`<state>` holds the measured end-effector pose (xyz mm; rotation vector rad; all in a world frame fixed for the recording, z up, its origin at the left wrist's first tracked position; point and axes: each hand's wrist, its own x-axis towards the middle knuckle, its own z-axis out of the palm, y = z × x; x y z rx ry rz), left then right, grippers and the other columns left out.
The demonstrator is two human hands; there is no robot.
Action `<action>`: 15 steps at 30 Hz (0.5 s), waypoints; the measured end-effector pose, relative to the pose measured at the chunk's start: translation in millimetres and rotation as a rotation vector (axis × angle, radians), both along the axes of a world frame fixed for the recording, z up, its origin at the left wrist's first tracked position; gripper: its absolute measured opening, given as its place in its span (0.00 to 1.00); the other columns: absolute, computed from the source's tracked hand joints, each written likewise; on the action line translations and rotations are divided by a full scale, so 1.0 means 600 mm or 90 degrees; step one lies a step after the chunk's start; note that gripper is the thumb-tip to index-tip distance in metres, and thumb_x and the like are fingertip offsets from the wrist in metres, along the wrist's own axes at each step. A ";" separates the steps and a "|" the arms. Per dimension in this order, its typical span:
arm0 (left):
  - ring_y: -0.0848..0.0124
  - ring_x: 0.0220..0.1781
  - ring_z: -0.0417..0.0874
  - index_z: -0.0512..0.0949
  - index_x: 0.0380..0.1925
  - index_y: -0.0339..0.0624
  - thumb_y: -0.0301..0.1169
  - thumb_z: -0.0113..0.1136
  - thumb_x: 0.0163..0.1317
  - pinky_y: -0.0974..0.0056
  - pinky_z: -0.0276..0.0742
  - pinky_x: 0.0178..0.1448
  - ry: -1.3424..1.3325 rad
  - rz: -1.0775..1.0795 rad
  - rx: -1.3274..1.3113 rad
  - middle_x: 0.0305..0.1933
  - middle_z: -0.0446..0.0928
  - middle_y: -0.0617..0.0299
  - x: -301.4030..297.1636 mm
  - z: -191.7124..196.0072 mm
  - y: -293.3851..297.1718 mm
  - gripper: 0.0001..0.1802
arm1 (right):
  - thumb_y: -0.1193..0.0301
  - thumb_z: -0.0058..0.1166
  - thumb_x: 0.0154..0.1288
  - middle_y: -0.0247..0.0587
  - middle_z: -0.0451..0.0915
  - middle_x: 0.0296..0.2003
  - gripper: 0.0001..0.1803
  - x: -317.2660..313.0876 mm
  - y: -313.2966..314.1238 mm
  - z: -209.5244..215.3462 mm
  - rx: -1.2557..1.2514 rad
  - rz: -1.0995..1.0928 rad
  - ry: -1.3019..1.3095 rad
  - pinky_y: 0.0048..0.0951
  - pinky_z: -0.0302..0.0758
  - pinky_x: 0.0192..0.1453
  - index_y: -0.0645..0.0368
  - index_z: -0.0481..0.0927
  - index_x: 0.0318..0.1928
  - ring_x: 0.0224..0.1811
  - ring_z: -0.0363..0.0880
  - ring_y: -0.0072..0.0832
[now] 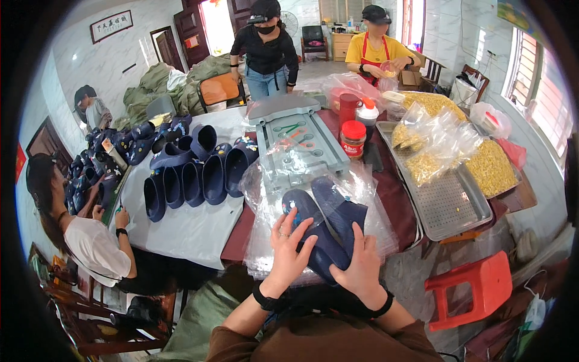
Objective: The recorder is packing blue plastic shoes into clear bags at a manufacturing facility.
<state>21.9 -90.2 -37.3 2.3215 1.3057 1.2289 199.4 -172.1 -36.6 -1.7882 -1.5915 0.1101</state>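
Navy clogs (329, 232), a pair, lie stacked sole to sole on a heap of clear bags (362, 181) at the near edge of the table (398, 199), right in front of you. Your left hand (288, 250) lies over the left clog with fingers spread, steadying it; your right hand (362, 265) cups the heel end, fingers pressed together around it, so the two stay aligned. Behind the bags: a grey tray (301, 142) with small tools, then red jars (353, 137). To your right, a steel tray (449, 202) with bagged yellow grain (491, 166). More clogs (193, 175) stand in rows on a grey sheet to your left, beside a seated co-worker (90, 241).
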 end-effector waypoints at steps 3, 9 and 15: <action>0.40 0.81 0.55 0.78 0.65 0.45 0.34 0.73 0.61 0.44 0.55 0.80 0.034 -0.099 0.002 0.81 0.57 0.43 -0.019 -0.016 0.014 0.31 | 0.54 0.76 0.45 0.60 0.69 0.48 0.60 -0.028 0.012 -0.002 0.023 0.045 -0.015 0.49 0.75 0.51 0.62 0.58 0.75 0.48 0.73 0.54; 0.43 0.85 0.49 0.56 0.77 0.40 0.33 0.77 0.56 0.49 0.55 0.82 -0.216 -0.091 -0.112 0.83 0.45 0.35 -0.060 -0.044 0.026 0.52 | 0.50 0.75 0.52 0.63 0.70 0.51 0.58 -0.032 0.036 -0.013 0.061 0.134 0.014 0.50 0.73 0.56 0.65 0.57 0.75 0.52 0.72 0.57; 0.49 0.80 0.59 0.53 0.77 0.36 0.36 0.78 0.56 0.49 0.64 0.76 -0.148 0.101 -0.137 0.81 0.53 0.39 -0.094 -0.109 0.012 0.55 | 0.59 0.69 0.63 0.60 0.70 0.56 0.46 0.000 0.069 -0.034 0.154 0.274 0.152 0.48 0.72 0.60 0.67 0.60 0.73 0.55 0.74 0.53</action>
